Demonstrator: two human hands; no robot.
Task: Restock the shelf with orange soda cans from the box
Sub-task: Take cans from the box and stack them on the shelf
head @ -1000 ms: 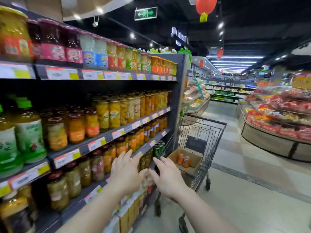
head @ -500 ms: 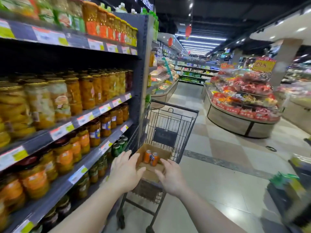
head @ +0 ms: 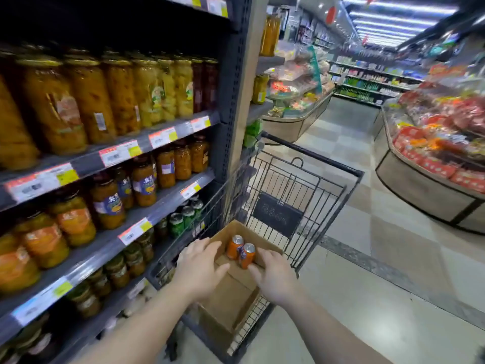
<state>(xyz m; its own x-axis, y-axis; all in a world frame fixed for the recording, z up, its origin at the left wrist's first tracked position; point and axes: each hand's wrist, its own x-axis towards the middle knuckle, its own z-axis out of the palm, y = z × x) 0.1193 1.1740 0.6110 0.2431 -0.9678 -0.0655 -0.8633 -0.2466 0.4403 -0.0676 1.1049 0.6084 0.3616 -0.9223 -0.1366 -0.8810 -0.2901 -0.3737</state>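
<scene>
Head view: left hand [head: 200,269] spread flat, fingers straight, reaching over the left wall of the cardboard box [head: 233,298], holding nothing. Right hand [head: 273,275] also loose and empty, fingers stretched toward the nearer orange soda can [head: 247,255], tips just beside it; contact impossible to tell. Second orange soda can [head: 235,246] upright, touching the first, both toward the far end of the box. Box sitting inside the wire shopping cart [head: 301,185], against its left side. Left of the cart, shelf [head: 162,200] loaded with jars of preserved fruit [head: 105,203]; green cans [head: 183,219] lined up at the right end of a lower tier.
</scene>
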